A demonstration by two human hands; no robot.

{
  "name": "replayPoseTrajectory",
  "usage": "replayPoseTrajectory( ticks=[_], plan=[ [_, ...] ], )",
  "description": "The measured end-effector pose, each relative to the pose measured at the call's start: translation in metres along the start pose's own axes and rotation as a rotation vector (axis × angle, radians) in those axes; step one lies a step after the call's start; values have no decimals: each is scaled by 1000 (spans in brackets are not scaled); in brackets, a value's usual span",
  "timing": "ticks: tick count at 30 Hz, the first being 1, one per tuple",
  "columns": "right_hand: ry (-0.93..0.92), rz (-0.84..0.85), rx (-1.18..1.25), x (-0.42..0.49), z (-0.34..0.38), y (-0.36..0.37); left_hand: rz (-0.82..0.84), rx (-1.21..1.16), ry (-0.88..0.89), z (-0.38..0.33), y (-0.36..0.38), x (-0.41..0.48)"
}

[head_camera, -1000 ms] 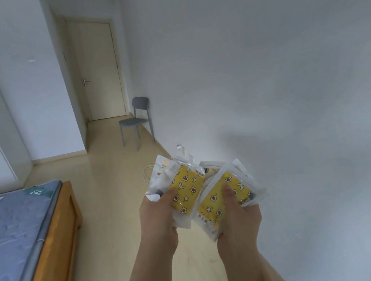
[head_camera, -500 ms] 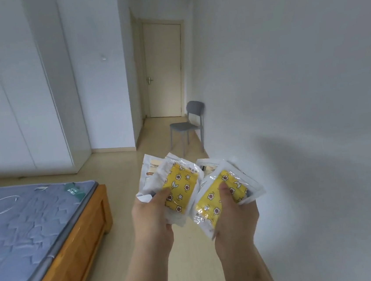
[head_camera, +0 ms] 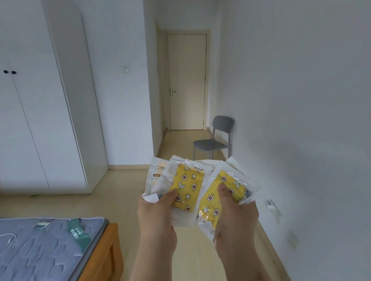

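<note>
View: head camera, looking forward and down over both bare forearms into a bedroom.
Left hand [head_camera: 155, 214]: raised in front of the body, fingers curled under a small stack of packets and the thumb laid flat on the top one, so it grips the stack.
Left packets [head_camera: 188, 185]: clear plastic sachets, slightly fanned. The top one is yellow with printed flowers, moons and stars. A white one with pale print pokes out behind it at the upper left. How many are in the stack cannot be told.
Right hand [head_camera: 234, 220]: level with the other hand, fingers wrapped beneath a second stack and the thumb pressing on its yellow face; it holds the stack firmly.
Right packets [head_camera: 227, 192]: same yellow pattern on top, tilted to the right, with white edges of others showing behind.
Where the packets are: both stacks are in the air above the floor, side by side. Their inner edges meet or overlap; which one cannot be told.
Floor [head_camera: 126, 192]: pale wood boards.
Bed [head_camera: 97, 271]: lower left, an orange wooden frame carrying a grey quilted mattress [head_camera: 32, 259] with a green label [head_camera: 77, 231] on it.
Wardrobe [head_camera: 28, 111]: white, two doors with small dark knobs, against the far wall on the left.
Door [head_camera: 187, 80]: cream, closed, at the end of a short passage.
Chair [head_camera: 214, 137]: grey, against the right-hand wall, beyond the packets.
Wall [head_camera: 311, 81]: white, with a socket [head_camera: 271, 206] low down near the right hand.
</note>
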State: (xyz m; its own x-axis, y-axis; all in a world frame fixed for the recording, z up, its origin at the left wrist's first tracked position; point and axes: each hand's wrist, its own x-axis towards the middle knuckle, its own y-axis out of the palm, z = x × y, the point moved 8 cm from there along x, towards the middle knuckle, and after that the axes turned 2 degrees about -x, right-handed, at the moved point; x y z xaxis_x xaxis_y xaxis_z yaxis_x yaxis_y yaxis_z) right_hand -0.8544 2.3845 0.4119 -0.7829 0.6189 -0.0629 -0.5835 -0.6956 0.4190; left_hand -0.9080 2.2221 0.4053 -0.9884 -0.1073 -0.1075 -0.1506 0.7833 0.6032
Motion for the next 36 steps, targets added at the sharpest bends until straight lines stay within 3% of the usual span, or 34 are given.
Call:
replayPoseTrajectory(
  ticks=[9, 18, 26, 32, 36],
  plan=[
    [99, 67, 68, 145, -65, 93, -93, 70, 39, 12, 10, 162],
    [103, 156, 66, 334, -82, 181, -267, -75, 174, 15, 69, 343],
    [202, 260, 11, 427, -148, 294, -474, 165, 388, -9, 48, 459],
    [272, 319, 43, 481, -199, 409, -349, 418, 466, -35, 41, 585],
    [393, 403, 153, 504, -222, 509, -205, 426, 439, -67, 33, 682]
  ],
)
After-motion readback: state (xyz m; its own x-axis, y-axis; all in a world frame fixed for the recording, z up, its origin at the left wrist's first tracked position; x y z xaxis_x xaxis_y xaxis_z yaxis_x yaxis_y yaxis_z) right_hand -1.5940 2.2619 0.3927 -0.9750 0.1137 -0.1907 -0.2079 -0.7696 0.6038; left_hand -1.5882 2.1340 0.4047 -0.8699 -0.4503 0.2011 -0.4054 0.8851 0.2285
